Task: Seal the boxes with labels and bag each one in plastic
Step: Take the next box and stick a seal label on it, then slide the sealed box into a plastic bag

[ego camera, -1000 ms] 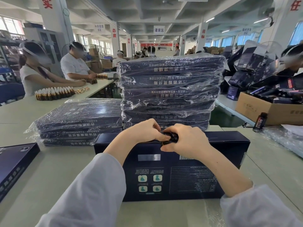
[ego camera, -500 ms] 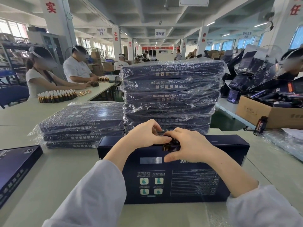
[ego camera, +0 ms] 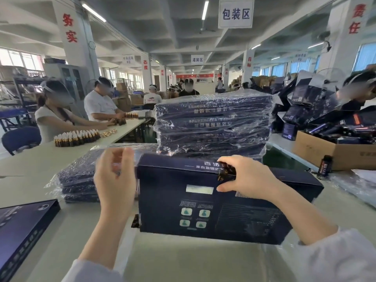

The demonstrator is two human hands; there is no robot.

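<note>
Left hand [ego camera: 115,176] hangs raised over the pale table [ego camera: 50,163] with its fingers loosely spread and nothing in them, blurred, just beside the left end of the dark blue box [ego camera: 213,202]; whether the palm touches that end cannot be told. Further left, a flat dark box [ego camera: 20,231] lies at the table's edge, and behind the hand sits a low stack of bagged boxes [ego camera: 77,180] in crinkled clear plastic. Beyond that, on the next table, stand rows of small brown bottles [ego camera: 77,137] in front of two seated workers [ego camera: 97,106]. The dark blue box is in the middle, tipped up so its printed back faces the camera, lower edge down near the table. On its top edge sits a small dark label [ego camera: 225,173] with gold print. Right hand [ego camera: 250,176] grips the box there, fingers curled over the top edge and thumb pressed on the near face, right at the label. Behind stands a tall stack of wrapped boxes [ego camera: 213,127]. To the right a small dark bottle [ego camera: 325,166] stands upright just in front of a cardboard carton [ego camera: 335,153] full of dark packages.
</note>
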